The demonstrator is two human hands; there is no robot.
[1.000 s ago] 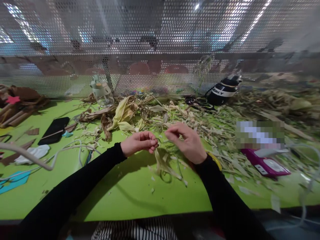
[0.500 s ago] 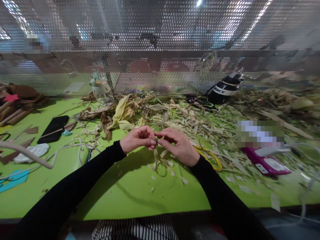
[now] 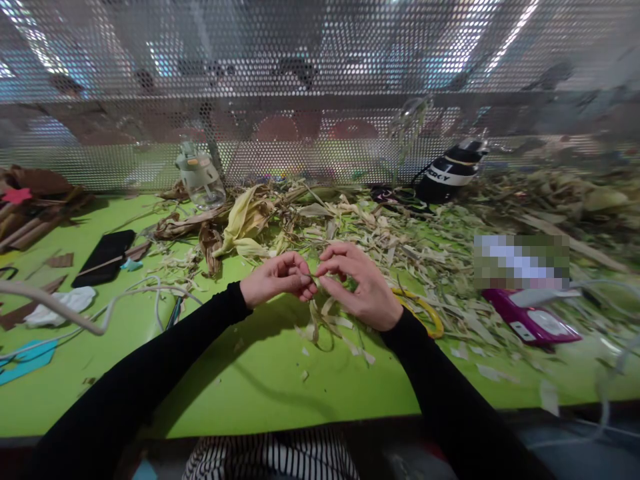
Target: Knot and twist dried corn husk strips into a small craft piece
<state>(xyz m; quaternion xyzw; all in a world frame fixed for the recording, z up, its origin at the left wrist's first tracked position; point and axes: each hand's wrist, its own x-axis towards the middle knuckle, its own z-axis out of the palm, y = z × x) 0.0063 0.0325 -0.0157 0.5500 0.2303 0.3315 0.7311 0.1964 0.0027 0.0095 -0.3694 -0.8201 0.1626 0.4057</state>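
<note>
My left hand (image 3: pixel 280 279) is closed, with thumb and fingertips pinching a thin, dark plant strand (image 3: pixel 313 275) over the front middle of the table. From the right, my right hand (image 3: pixel 357 287) meets the strand's other end with curved thumb and index finger, their tips close together. Its remaining fingers are raised and loosely bent. Pale strips of corn husk (image 3: pixel 314 323) hang or lie just below the fingertips; whether they join the strand I cannot tell. Yellow scissor handles (image 3: pixel 425 313) show partly behind my right wrist.
Corn husks (image 3: pixel 245 223) and shredded strips (image 3: pixel 370 240) cover the green table (image 3: pixel 280 393) beyond my hands. Left are a black phone (image 3: pixel 105 257), a white cable (image 3: pixel 55 307) and a clear bottle (image 3: pixel 203 177). Right are a black bottle (image 3: pixel 447 175) and a magenta device (image 3: pixel 533 320).
My right hand has lifted slightly and its fingers have spread, drawing a little away from the left fingertips. More of the strand shows between the hands. My left hand stays nearly in place.
</note>
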